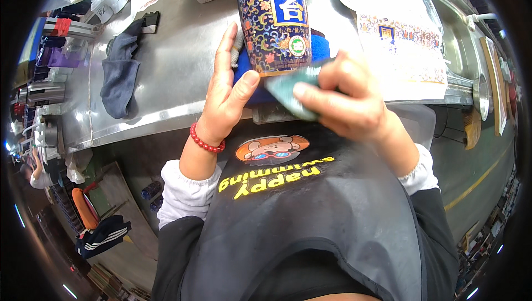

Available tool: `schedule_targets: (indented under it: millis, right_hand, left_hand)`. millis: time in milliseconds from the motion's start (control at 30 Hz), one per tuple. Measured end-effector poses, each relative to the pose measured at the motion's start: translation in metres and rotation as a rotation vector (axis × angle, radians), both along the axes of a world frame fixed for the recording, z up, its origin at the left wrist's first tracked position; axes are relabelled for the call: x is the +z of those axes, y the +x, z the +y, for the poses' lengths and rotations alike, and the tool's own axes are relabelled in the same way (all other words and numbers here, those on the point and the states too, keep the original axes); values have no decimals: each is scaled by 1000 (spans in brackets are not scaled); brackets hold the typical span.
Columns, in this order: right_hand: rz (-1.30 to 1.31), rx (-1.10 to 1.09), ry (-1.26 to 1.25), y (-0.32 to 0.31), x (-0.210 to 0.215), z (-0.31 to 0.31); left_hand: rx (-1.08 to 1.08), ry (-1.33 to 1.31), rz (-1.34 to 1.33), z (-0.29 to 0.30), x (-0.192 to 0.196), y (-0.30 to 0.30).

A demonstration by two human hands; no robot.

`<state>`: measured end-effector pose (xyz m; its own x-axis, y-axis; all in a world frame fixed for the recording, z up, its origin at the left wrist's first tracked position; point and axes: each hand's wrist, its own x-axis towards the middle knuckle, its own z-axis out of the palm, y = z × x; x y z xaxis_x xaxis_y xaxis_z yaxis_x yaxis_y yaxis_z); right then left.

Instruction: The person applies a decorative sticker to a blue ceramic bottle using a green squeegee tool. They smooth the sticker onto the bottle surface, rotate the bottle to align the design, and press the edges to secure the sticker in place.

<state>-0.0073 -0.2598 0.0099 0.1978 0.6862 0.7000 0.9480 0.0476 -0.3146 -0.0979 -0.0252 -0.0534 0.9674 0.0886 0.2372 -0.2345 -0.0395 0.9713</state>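
Note:
A dark blue bottle (266,29) with colourful floral patterning and a blue label panel lies with its base toward me on a blue cloth (320,49). My left hand (227,88), a red bead bracelet at its wrist, is held up along the bottle's left side. Its fingers are stretched out and the thumb is by the base edge. In my right hand (349,96) a green, flat, flexible piece (293,90) is pinched between thumb and fingers, at the base's near edge. Motion blurs that piece, so whether it is a cloth or a scraper cannot be told.
The metal worktable (160,74) has its edge just before my apron. A dark grey cloth (119,74) lies on the left. Printed decal sheets (404,46) lie on the right, near a metal sink (454,46). A round metal pan (481,97) is at the far right.

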Motion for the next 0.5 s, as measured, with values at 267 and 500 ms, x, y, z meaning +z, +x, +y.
schedule_targets:
  millis: [267, 500]
  right_hand:
    - [791, -106, 243, 4, -11, -9]
    - [1004, -256, 180, 9, -3, -17]
  left_hand:
    - [223, 1204, -440, -30, 33, -21]
    - [169, 1256, -430, 6, 74, 66]
